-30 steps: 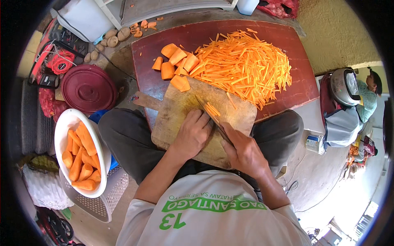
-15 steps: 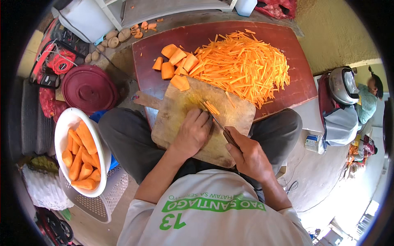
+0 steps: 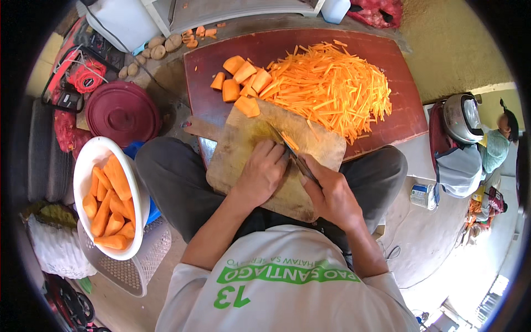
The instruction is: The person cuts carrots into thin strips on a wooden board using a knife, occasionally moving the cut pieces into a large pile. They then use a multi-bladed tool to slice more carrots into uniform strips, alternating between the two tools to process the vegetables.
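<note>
A worn wooden cutting board [image 3: 232, 157] with a handle lies across my lap, against the red board's near edge. My left hand [image 3: 261, 172] rests on it with curled fingers close to the blade; whatever is under the fingertips is hidden. My right hand [image 3: 333, 195] grips a knife [image 3: 291, 151] by its handle, its blade slanting away to the left. Several thin carrot strips [image 3: 289, 140] lie along the blade's right side. Beyond the board sit a large heap of carrot strips [image 3: 332, 91] and several thick carrot chunks [image 3: 237, 76].
The red board [image 3: 207, 61] holds the cut carrots. At left stands a white basin [image 3: 140, 213] of peeled carrots, over a perforated basket [image 3: 149, 260]. Behind it are a maroon lid [image 3: 121, 113] and a red machine [image 3: 86, 76]. A person [image 3: 492, 149] is far right.
The knife and my right hand have slid forward, away from me, along my left fingers. My left hand keeps its place on the cutting board. The whole view has shifted slightly.
</note>
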Motion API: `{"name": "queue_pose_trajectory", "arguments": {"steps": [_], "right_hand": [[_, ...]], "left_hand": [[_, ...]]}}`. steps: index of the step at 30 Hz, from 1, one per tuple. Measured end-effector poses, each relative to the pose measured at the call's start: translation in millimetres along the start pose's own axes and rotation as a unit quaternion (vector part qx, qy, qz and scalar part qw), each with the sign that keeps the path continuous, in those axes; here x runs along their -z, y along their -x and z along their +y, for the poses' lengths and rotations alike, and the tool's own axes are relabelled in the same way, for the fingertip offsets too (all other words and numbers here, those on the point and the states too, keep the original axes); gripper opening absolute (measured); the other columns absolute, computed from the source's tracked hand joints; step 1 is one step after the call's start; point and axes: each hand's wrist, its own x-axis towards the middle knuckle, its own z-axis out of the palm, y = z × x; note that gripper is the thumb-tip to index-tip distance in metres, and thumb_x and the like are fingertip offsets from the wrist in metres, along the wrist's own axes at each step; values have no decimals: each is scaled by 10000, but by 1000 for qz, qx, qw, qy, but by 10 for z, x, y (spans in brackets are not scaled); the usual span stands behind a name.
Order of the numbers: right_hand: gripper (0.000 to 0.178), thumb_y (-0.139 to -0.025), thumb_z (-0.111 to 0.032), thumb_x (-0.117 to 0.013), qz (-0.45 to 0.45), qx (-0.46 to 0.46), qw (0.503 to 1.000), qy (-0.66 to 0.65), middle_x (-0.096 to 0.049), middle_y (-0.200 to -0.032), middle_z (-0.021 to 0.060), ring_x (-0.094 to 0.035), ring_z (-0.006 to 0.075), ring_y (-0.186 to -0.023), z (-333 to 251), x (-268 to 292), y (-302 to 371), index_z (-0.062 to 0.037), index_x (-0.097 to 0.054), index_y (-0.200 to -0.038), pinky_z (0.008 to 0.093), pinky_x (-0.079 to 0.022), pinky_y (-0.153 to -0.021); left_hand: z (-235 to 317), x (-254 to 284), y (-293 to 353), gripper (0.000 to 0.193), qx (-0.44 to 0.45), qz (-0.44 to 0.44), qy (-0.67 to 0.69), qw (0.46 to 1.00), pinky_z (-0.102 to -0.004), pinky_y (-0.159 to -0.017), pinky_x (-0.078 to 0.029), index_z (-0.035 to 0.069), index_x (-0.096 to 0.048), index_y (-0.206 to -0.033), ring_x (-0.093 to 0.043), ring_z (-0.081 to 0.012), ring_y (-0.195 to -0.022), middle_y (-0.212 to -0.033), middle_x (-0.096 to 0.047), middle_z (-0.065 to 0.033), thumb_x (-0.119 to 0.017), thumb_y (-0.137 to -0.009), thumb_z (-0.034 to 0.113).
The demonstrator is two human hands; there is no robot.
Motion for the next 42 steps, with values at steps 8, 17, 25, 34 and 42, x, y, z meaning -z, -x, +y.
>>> {"name": "queue_pose_trajectory", "arguments": {"steps": [8, 17, 25, 34, 42], "right_hand": [[561, -1044, -54, -731, -2, -12, 1000, 14, -765, -1148, 320, -752, 530, -1055, -9, -39, -22, 21, -577, -1577, 542, -616, -895], [550, -1041, -37, -703, 17, 3, 1000, -14, -759, -1162, 340, -744, 547, -1067, -37, -53, -36, 4, -593, -1578, 516, -617, -911], [518, -1057, -48, -699, -1, -38, 999, -25, -743, -1151, 352, -735, 551, -1104, -103, -26, -55, 11, -602, -1562, 499, -609, -918], [462, -1058, -31, -709, -8, -104, 993, -50, -747, -1114, 351, -753, 541, -1092, -161, 17, -17, 61, -630, -1504, 457, -607, -932], [442, -1061, -42, -706, 3, -55, 997, -60, -752, -1115, 350, -761, 534, -1123, -73, 5, -11, 80, -634, -1480, 462, -607, -941]], "left_hand": [[6, -38, 23, 264, 1, 15, -24, 1000, -494, -1008, -484, -49, -791, -1042, -631, -347, -1051, -1040, -678, -151, -776, -827, 103], [-24, -70, 52, 267, 5, 18, -48, 999, -484, -1013, -468, -43, -798, -1039, -641, -327, -1062, -1037, -694, -145, -756, -844, 134], [-23, -110, 55, 220, -7, 26, -71, 997, -491, -1008, -464, -29, -797, -983, -652, -304, -1041, -1003, -705, -130, -739, -854, 139], [-8, -80, 42, 220, -2, 35, -75, 997, -485, -1022, -468, -22, -798, -998, -652, -308, -1035, -976, -685, -128, -728, -862, 136], [-28, -86, 58, 232, -8, 36, -76, 996, -493, -1091, -475, -46, -791, -999, -657, -326, -1028, -963, -690, -153, -722, -857, 125]]}}
